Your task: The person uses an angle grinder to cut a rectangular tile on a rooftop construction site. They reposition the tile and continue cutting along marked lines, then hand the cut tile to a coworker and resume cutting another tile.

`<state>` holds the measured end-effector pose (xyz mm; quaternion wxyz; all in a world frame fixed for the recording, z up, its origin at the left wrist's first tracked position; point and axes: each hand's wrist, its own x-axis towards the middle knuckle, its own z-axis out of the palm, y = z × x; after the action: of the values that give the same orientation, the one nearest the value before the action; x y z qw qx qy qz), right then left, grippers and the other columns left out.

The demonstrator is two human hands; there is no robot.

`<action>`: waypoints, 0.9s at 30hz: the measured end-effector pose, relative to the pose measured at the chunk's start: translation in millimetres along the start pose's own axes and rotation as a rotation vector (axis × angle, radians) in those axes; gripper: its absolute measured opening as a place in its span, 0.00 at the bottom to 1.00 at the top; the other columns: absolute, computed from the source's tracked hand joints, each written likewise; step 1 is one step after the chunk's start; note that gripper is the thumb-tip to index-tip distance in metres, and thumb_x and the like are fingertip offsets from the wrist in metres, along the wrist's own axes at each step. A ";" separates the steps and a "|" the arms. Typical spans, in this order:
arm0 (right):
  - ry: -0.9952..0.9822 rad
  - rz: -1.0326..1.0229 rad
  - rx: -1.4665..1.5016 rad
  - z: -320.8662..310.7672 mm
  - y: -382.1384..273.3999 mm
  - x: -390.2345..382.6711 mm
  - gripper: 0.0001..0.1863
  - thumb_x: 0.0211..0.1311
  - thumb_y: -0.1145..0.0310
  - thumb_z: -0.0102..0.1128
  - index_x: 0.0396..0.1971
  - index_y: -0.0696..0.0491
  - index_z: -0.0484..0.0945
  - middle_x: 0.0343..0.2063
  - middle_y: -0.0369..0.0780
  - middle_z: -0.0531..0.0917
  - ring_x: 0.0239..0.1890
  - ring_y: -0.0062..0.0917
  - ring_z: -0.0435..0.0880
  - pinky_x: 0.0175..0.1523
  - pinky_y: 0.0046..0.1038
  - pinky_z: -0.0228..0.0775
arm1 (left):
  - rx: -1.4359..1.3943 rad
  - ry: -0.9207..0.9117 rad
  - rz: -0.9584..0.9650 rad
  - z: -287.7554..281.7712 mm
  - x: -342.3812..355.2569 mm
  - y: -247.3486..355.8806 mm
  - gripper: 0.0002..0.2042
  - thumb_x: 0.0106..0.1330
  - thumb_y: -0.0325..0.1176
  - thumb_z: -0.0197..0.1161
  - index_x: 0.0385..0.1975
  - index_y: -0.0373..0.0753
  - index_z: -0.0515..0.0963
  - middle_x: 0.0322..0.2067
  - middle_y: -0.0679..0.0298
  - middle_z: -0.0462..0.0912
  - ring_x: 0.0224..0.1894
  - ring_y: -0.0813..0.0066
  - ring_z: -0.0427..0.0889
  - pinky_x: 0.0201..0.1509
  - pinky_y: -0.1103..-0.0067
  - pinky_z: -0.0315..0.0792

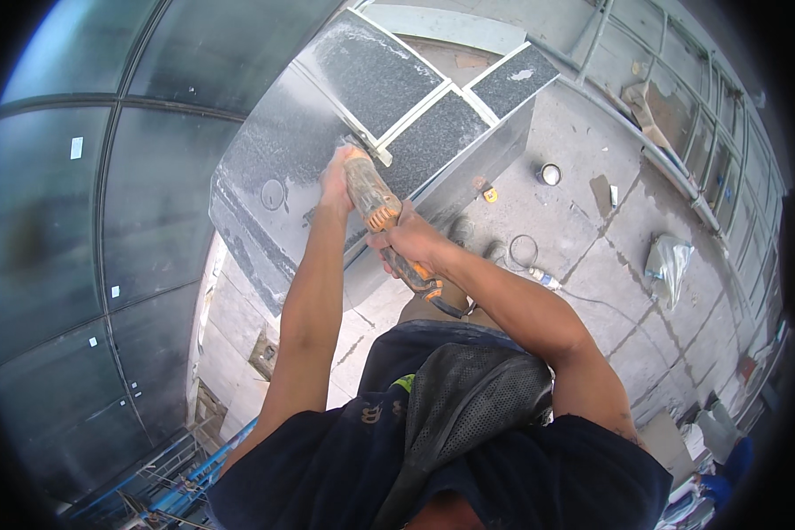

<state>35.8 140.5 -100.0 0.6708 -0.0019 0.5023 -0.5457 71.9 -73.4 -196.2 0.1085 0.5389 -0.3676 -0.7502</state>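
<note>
A dusty orange-and-grey angle grinder is held in both hands over a dark speckled stone slab. My left hand is closed around the front of the tool, close to its working end. My right hand grips the rear body, and the cord end hangs below it. The grinder's head meets the slab beside the end of a pale straight strip; dust hides the disc. Whitish dust coats much of the slab, and a round outline shows on its left part.
Large dark glass panels stand on the left. On the paved floor to the right are a tin, a yellow tape measure, a cable connector and a clear plastic bag. Metal frames line the far right.
</note>
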 end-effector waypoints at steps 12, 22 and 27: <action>0.018 0.002 0.011 1.3 0.1 12.2 0.27 0.60 0.77 0.62 0.49 0.57 0.52 0.25 0.45 0.74 0.15 0.29 0.77 0.14 0.31 0.70 | 0.009 -0.023 -0.005 -2.3 11.7 0.4 0.17 0.66 0.48 0.56 0.34 0.38 0.77 0.26 0.60 0.80 0.25 0.66 0.81 0.29 0.68 0.79; 0.000 -0.007 0.008 0.4 0.8 21.2 0.28 0.59 0.76 0.64 0.48 0.56 0.52 0.26 0.44 0.74 0.18 0.29 0.78 0.17 0.33 0.73 | 0.003 -0.014 -0.031 -1.7 12.7 4.4 0.17 0.65 0.48 0.58 0.33 0.38 0.77 0.26 0.61 0.81 0.25 0.66 0.81 0.29 0.68 0.78; 0.001 -0.005 0.002 1.8 -0.4 9.5 0.27 0.59 0.76 0.63 0.47 0.56 0.52 0.25 0.44 0.74 0.17 0.29 0.78 0.17 0.33 0.72 | 0.010 -0.020 -0.008 -1.4 5.3 2.0 0.17 0.65 0.48 0.58 0.35 0.38 0.77 0.27 0.61 0.81 0.25 0.66 0.81 0.29 0.67 0.79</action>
<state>35.7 132.3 -105.3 0.6694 -0.0022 0.5019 -0.5477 70.6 -78.4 -199.0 0.0988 0.5333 -0.3703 -0.7541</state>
